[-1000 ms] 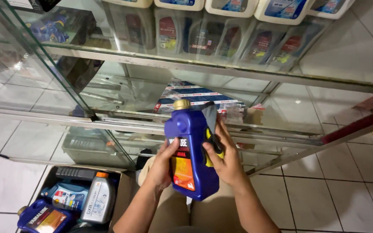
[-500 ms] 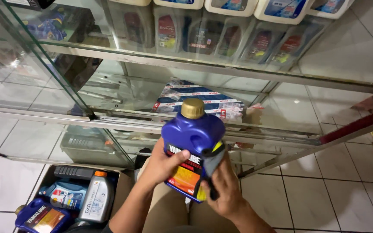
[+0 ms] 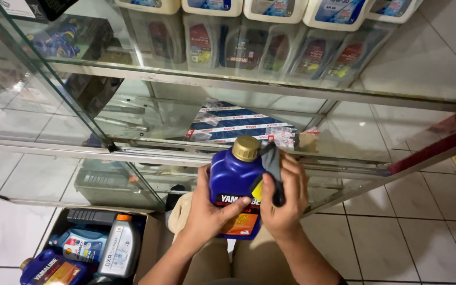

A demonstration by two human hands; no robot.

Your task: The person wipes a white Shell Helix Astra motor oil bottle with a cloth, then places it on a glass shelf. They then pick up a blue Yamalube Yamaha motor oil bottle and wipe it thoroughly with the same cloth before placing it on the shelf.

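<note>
- While you hold the blue oil bottle [image 3: 234,190] upright over your lap, near the glass display case [image 3: 133,153], your left hand [image 3: 207,208] wraps its left side, thumb across the label, steadying it.
- Your right hand [image 3: 286,198] presses a dark cloth [image 3: 273,169] against the bottle's right shoulder, beside the gold cap [image 3: 246,148].
- The cardboard box [image 3: 151,237], near left on the floor, holds a grey bottle [image 3: 118,252] and more blue ones.
- The far shelf carries a row of white bottles [image 3: 270,50].

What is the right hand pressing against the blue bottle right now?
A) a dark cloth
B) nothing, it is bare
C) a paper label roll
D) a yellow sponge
A: the right hand holds a dark cloth against the side of the blue bottle just below its gold cap, while the left hand steadies the bottle.
</note>
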